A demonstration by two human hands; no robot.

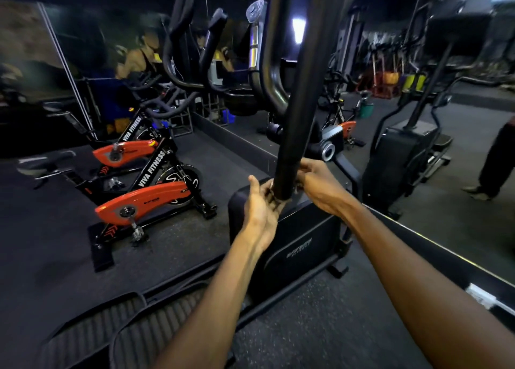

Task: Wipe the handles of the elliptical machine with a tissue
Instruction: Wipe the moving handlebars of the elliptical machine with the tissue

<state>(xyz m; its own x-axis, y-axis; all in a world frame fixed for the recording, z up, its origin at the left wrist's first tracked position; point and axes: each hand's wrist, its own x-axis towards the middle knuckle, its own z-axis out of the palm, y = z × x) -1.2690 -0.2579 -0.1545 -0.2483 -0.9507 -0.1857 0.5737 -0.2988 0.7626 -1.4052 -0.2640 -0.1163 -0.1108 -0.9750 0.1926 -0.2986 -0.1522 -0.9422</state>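
A thick black handle bar [299, 112] of the elliptical machine rises through the middle of the view. Both my hands are at its lower end. My left hand [260, 210] is on the left side, palm toward the bar, fingers curled around it, thumb up. My right hand [317, 182] grips the bar from the right. A small bit of pale tissue [298, 188] shows between my fingers and the bar; which hand holds it is hard to tell. The machine's black housing [295, 246] stands just behind my hands.
An orange and black spin bike [145, 196] stands on the left, doubled in the wall mirror behind it. Curved black handlebars [267, 70] hang above. A ribbed foot pedal [117, 329] lies bottom left. A mirror on the right shows a person's legs [496, 159] and another machine.
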